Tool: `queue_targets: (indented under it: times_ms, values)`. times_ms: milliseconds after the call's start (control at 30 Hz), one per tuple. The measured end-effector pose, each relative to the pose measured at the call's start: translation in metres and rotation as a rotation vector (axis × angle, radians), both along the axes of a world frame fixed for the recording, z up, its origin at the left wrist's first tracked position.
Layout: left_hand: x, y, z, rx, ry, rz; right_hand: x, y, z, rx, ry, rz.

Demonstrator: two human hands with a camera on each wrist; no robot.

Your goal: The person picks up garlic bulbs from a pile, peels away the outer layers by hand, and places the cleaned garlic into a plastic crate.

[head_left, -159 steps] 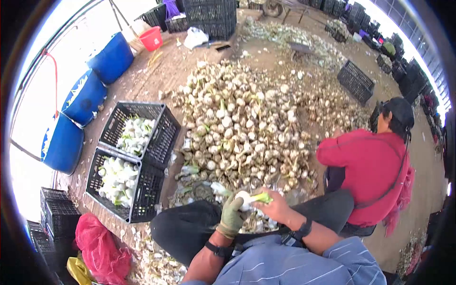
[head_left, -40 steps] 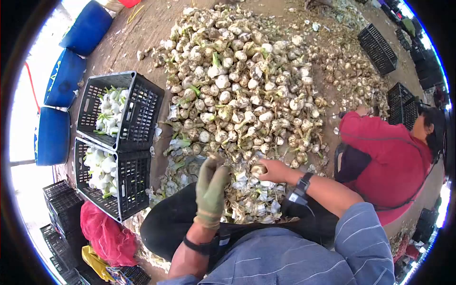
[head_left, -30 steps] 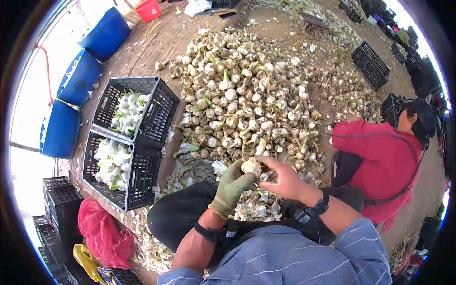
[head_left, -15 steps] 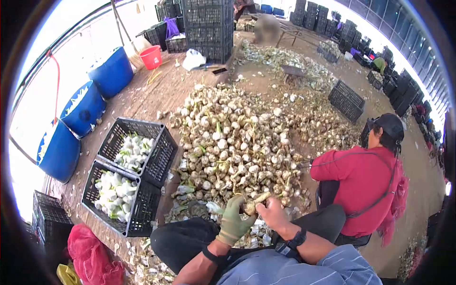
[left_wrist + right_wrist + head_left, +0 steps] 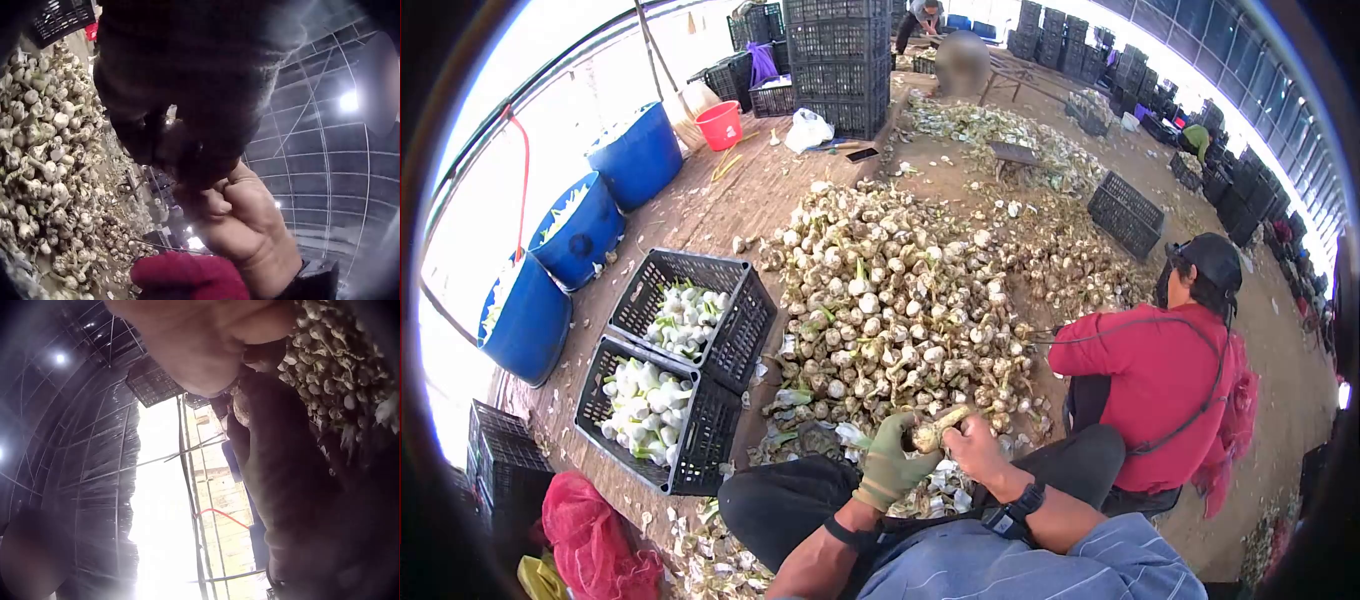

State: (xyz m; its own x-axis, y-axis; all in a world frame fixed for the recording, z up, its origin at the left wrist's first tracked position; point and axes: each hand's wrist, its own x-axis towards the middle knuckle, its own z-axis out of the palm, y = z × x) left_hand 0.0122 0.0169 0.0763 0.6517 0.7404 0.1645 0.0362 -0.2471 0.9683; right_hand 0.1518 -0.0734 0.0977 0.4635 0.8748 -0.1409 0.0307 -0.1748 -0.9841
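In the head view the gloved left hand (image 5: 892,466) curls round a brownish garlic bulb (image 5: 925,436) in front of the person's lap. The bare right hand (image 5: 977,448) pinches the bulb's stem side with thumb and fingers. A large pile of unpeeled garlic (image 5: 900,310) lies just beyond both hands. The left wrist view shows the dark glove (image 5: 187,75) close up, with the bare right hand (image 5: 244,225) against it. In the right wrist view a little of the bulb (image 5: 240,407) shows between the bare hand (image 5: 200,344) and the glove (image 5: 281,462).
Two black crates (image 5: 727,362) of cleaned white garlic (image 5: 645,410) stand at the left. Behind them are blue tubs (image 5: 578,232) and a red bucket (image 5: 720,126). A person in a red top (image 5: 1150,385) sits close on the right. Loose skins (image 5: 710,550) litter the floor.
Earlier the hands held a cleaner bulb with a green stem, then moved apart; now they hold a brownish one together. Over the last half second the hands have barely moved.
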Motion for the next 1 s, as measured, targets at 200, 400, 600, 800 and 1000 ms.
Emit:
queue_targets:
  times_ms: [200,400,600,800,1000]
  values:
    - [-0.006,-0.001,0.007,-0.501,-0.093,-0.141,0.017,-0.009,-0.002,-0.048,-0.092,0.226]
    - [-0.004,-0.01,-0.012,-0.685,-0.179,-0.223,0.046,-0.025,-0.017,-0.078,0.017,0.376]
    - [0.006,-0.022,-0.015,-0.267,-0.127,-0.068,0.018,-0.02,-0.009,-0.04,-0.168,0.071]
    - [0.002,-0.005,-0.007,-0.875,-0.259,-0.147,0.024,-0.026,0.008,-0.038,-0.195,0.221]
    - [-0.003,-0.012,-0.021,-1.163,-0.338,-0.299,0.03,-0.031,0.002,0.012,-0.233,0.224]
